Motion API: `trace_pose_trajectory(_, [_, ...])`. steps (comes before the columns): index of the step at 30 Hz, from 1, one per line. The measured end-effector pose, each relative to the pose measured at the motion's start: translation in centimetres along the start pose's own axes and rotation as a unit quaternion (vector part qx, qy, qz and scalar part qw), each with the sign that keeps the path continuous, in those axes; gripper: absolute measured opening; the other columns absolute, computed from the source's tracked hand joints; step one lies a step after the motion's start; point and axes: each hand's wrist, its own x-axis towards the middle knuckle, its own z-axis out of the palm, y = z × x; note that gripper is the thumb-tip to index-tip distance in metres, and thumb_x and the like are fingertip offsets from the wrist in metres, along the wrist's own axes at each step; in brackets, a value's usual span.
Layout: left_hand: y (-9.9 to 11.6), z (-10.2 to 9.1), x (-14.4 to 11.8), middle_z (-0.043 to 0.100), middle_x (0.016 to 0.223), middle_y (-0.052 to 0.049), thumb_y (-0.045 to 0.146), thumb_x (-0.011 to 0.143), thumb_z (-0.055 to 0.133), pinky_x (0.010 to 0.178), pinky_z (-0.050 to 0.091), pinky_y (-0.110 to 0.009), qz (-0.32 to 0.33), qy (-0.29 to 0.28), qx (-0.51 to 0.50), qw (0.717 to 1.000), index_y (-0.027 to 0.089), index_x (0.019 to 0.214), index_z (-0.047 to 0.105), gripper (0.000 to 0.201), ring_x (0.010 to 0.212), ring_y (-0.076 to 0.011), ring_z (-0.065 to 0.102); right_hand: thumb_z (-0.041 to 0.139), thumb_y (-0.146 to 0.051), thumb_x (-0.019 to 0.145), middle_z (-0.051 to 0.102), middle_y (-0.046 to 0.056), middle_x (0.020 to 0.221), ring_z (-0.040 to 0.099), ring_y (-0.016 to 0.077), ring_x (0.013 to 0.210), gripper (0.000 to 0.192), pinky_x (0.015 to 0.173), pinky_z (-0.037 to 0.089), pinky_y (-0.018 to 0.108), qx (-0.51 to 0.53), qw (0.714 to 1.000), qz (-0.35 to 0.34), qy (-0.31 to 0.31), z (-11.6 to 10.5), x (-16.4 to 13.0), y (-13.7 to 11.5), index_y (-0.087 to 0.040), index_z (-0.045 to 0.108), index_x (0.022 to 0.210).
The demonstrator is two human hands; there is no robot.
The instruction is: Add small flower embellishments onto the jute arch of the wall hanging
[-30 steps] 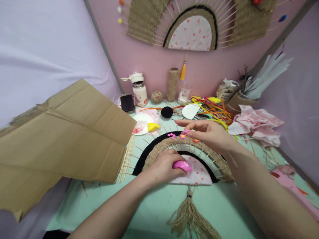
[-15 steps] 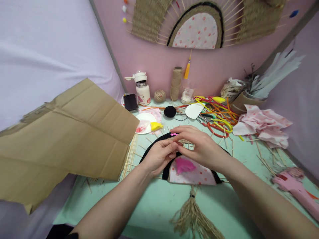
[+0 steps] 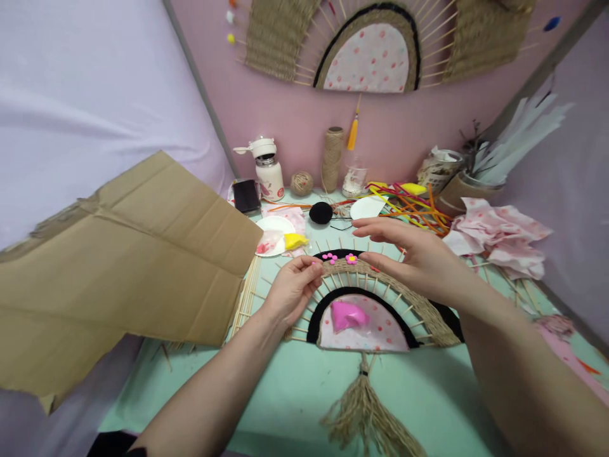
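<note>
My left hand (image 3: 294, 289) is closed in a pinch at the left side of a half-round woven fan (image 3: 419, 301); a tiny pink piece of clay shows at its fingertips. Over the fan's right side hovers my right hand (image 3: 419, 260), thumb and fingers apart, holding nothing. On the fan's black outer band sit pink petals (image 3: 330, 258) and, beside them, a pink flower (image 3: 351, 259) with a yellow centre. A lump of pink clay (image 3: 349, 315) lies on the dotted cloth (image 3: 380, 336) in the fan's middle. A twine tassel (image 3: 366, 406) hangs below.
Cardboard (image 3: 181, 254) leans at the left beside thin sticks (image 3: 246, 292). Behind the fan are yellow clay (image 3: 295, 241), a black round piece (image 3: 321, 213), a twine spool (image 3: 332, 158), an open bottle (image 3: 269, 174) and pipe cleaners (image 3: 428, 209). Crumpled dotted cloth (image 3: 499, 235) lies right.
My hands were together over the fan and have parted. The left moved slightly left with its pinch; the right rose to the right and opened, uncovering the pink flower and petals.
</note>
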Motion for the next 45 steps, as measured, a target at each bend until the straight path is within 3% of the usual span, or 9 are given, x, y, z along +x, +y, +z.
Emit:
trace_pose_trajectory(6, [-0.1, -0.2, 0.2, 0.043, 0.047, 0.007, 0.044, 0.071, 0.082, 0.045, 0.030, -0.014, -0.028, -0.038, -0.023, 0.999, 0.012, 0.068, 0.060, 0.039, 0.043, -0.0018, 0.032, 0.061, -0.033, 0.089, 0.067, 0.009, 0.128, 0.062, 0.0250, 0.119, 0.024, 0.102, 0.050, 0.045, -0.006, 1.000, -0.017, -0.017, 0.5, 0.2, -0.2, -0.022, 0.067, 0.110])
trace_pose_trajectory(14, [-0.2, 0.1, 0.2, 0.067, 0.074, -0.002, 0.015, 0.057, 0.090, 0.071, 0.047, -0.017, 0.004, -0.008, -0.013, 1.000, 0.011, 0.078, 0.069, 0.030, 0.070, -0.0072, 0.060, 0.059, -0.031, 0.090, 0.068, 0.009, 0.126, 0.062, 0.0259, 0.119, 0.023, 0.101, 0.050, 0.047, -0.005, 0.999, -0.010, -0.036, 0.9, 0.2, -0.4, -0.023, 0.068, 0.110])
trace_pose_trajectory(22, [-0.1, -0.1, 0.2, 0.043, 0.055, 0.006, 0.036, 0.075, 0.081, 0.046, 0.033, -0.014, -0.030, -0.049, -0.069, 0.996, 0.012, 0.068, 0.060, 0.033, 0.048, -0.0029, 0.036, 0.057, -0.035, 0.093, 0.068, 0.009, 0.126, 0.062, 0.0255, 0.118, 0.025, 0.100, 0.051, 0.044, -0.004, 0.998, -0.011, -0.056, 1.4, 0.2, -0.6, -0.023, 0.068, 0.111])
trace_pose_trajectory(25, [0.2, 0.2, 0.1, 0.053, 0.065, 0.001, 0.013, 0.086, 0.066, 0.048, 0.037, -0.011, -0.062, -0.025, -0.100, 0.993, 0.008, 0.086, 0.067, 0.005, 0.051, -0.0022, 0.044, 0.055, -0.033, 0.093, 0.069, 0.010, 0.124, 0.064, 0.0250, 0.115, 0.023, 0.098, 0.052, 0.043, -0.001, 0.998, -0.021, -0.059, 1.6, 0.1, -0.7, -0.022, 0.069, 0.109])
trace_pose_trajectory(28, [0.4, 0.4, 0.2, 0.063, 0.081, -0.006, -0.005, 0.085, 0.051, 0.064, 0.048, -0.013, -0.069, 0.002, -0.132, 0.989, 0.007, 0.099, 0.069, 0.026, 0.068, -0.0056, 0.059, 0.055, -0.030, 0.094, 0.069, 0.010, 0.124, 0.064, 0.0241, 0.115, 0.021, 0.098, 0.051, 0.043, 0.013, 0.997, -0.031, -0.065, 2.3, 0.1, -0.9, -0.022, 0.069, 0.107])
trace_pose_trajectory(33, [0.4, 0.1, 0.6, 0.063, 0.081, -0.007, 0.010, 0.092, 0.051, 0.060, 0.049, -0.014, -0.064, 0.001, -0.183, 0.981, 0.005, 0.096, 0.070, 0.020, 0.067, -0.0069, 0.059, 0.055, -0.021, 0.093, 0.065, 0.008, 0.128, 0.057, 0.0233, 0.123, 0.020, 0.103, 0.048, 0.046, 0.053, 0.993, -0.086, -0.064, 4.1, 0.0, -1.5, -0.025, 0.068, 0.108])
trace_pose_trajectory(37, [0.2, -0.2, 0.7, 0.063, 0.078, -0.005, -0.001, 0.086, 0.052, 0.054, 0.044, -0.010, -0.060, -0.027, -0.178, 0.982, 0.007, 0.102, 0.070, 0.025, 0.062, -0.0040, 0.056, 0.052, -0.017, 0.093, 0.061, 0.009, 0.132, 0.054, 0.0236, 0.126, 0.023, 0.105, 0.046, 0.048, 0.060, 0.993, -0.093, -0.051, 5.0, -0.1, -1.8, -0.026, 0.067, 0.110])
trace_pose_trajectory(40, [0.3, 0.0, 0.5, 0.066, 0.080, -0.007, -0.003, 0.083, 0.047, 0.062, 0.050, -0.013, -0.088, 0.003, -0.198, 0.976, 0.007, 0.100, 0.070, 0.030, 0.066, -0.0072, 0.060, 0.052, -0.018, 0.094, 0.061, 0.010, 0.131, 0.054, 0.0251, 0.126, 0.023, 0.104, 0.046, 0.049, 0.054, 0.995, -0.083, -0.022, 5.0, -0.2, -2.1, -0.026, 0.067, 0.108])
trace_pose_trajectory(45, [0.8, 0.3, 0.3, 0.071, 0.092, -0.013, 0.026, 0.098, 0.041, 0.066, 0.053, -0.022, -0.106, 0.016, -0.233, 0.967, 0.005, 0.107, 0.067, 0.035, 0.078, -0.0148, 0.067, 0.052, -0.017, 0.093, 0.066, 0.009, 0.115, 0.058, 0.0251, 0.112, 0.022, 0.096, 0.050, 0.047, 0.056, 0.992, -0.099, -0.051, 5.5, -0.4, -3.3, -0.025, 0.068, 0.105])
